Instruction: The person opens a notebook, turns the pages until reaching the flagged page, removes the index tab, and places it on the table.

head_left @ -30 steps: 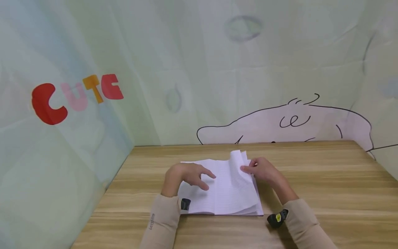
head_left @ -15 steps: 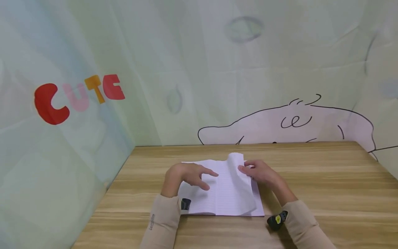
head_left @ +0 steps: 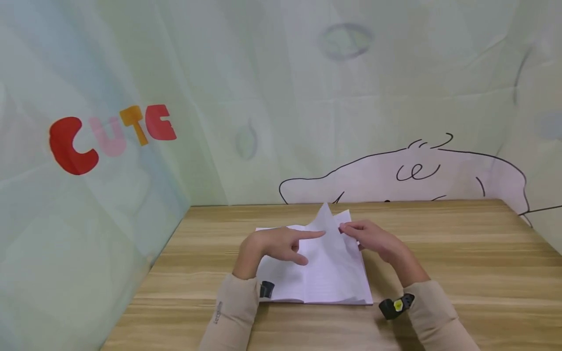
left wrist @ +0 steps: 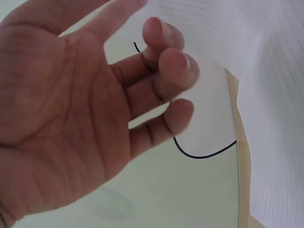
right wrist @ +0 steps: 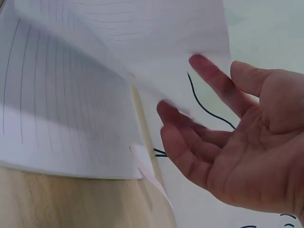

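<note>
An open notebook (head_left: 281,280) with lined white pages lies on the table. One page (head_left: 328,256) stands raised over its right half, its top corner pointing up. My left hand (head_left: 280,243) is above the left half, index finger stretched out to that page; in the left wrist view its other fingers bend loosely around nothing. At the notebook's upper right is my right hand (head_left: 375,241). The right wrist view shows its thumb and fingers apart, fingertips right at the edge of a lifted page (right wrist: 156,28), with no paper pinched between them.
The wooden table (head_left: 461,258) extends around the notebook. Behind it hangs a pale cloth backdrop (head_left: 246,97) with a line-drawn animal, and coloured letters on the left side. A black wrist camera (head_left: 395,306) sits by the right cuff.
My right hand has let go of the page it pinched. That page now stands further left with its corner up, and my left index finger has straightened and moved right to it.
</note>
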{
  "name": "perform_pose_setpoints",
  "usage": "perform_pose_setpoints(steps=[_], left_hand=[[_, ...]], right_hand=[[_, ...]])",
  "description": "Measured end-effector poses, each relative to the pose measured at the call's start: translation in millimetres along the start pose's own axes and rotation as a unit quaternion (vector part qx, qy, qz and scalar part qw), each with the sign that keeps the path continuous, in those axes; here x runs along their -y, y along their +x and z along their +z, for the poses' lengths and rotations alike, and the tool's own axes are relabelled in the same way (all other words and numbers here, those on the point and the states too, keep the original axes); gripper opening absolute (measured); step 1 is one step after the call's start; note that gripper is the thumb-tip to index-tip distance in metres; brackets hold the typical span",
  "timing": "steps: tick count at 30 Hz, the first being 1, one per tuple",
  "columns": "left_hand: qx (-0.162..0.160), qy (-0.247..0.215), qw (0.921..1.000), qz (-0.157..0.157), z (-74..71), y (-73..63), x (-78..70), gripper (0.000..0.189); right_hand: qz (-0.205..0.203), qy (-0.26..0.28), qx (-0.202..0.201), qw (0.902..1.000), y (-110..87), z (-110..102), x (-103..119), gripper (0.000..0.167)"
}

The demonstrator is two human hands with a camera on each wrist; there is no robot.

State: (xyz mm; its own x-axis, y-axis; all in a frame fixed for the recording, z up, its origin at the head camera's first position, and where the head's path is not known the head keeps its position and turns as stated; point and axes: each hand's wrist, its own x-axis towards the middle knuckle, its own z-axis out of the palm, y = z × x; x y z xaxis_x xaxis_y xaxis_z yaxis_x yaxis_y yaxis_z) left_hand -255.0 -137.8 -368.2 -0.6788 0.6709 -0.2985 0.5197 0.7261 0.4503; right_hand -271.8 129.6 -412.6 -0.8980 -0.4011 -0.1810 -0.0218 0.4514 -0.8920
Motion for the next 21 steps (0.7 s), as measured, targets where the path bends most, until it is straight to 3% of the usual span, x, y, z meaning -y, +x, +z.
perform_pose_setpoints(steps=[4,8,12,16,21], left_hand=[[-0.035,-0.012,0.9977,0.057,1.7,2.7,0.4,0.076],[-0.056,-0.017,0.9952,0.078,3.4,6.8,0.8,0.078],[-0.062,-0.016,0.9947,0.081,3.5,9.6,-1.4,0.073],[-0.069,-0.011,0.9951,0.069,3.2,10.4,-1.2,0.056],[-0.078,-0.009,0.9952,0.059,2.3,11.0,-0.8,0.041]], right_hand=[[-0.013,0.015,0.034,0.9992,-1.9,0,1,0.042],[-0.014,0.021,0.064,0.9976,-2.5,2,0,0.037],[-0.026,0.014,0.084,0.9961,-1.7,3,-3,0.034],[-0.046,0.011,0.096,0.9942,-0.9,1,-5,0.031],[-0.044,0.006,0.092,0.9948,-1.4,-1,-5,0.03]])
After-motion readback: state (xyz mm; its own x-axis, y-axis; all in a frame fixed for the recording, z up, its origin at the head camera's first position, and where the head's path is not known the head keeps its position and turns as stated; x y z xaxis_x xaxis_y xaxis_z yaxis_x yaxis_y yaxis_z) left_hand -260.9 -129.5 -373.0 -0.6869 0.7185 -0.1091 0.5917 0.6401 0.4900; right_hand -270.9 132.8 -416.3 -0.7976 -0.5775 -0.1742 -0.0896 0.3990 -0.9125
